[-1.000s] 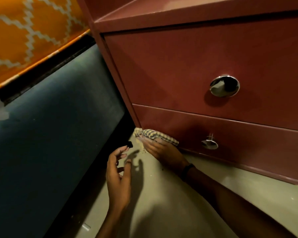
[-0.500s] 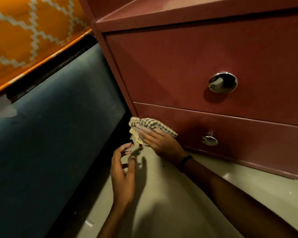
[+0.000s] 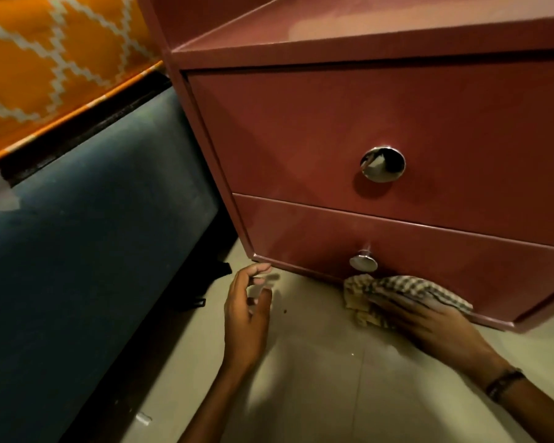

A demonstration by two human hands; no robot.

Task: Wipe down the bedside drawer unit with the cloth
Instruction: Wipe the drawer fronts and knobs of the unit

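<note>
Cloth (image 3: 406, 290) now rightward under right hand (image 3: 435, 324) (left hand (image 3: 245, 311) idle), along drawer unit (image 3: 365, 129) base

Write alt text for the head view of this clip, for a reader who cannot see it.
A person's right hand presses a checked cloth against the bottom edge of a pink bedside drawer unit, below the lower drawer's chrome knob. The left hand hovers empty over the pale floor, fingers loosely curled, beside a dark blue bed base.

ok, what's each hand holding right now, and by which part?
Right hand presses the checked cloth from on top, against the lower drawer's bottom edge. Left hand holds nothing.
</note>
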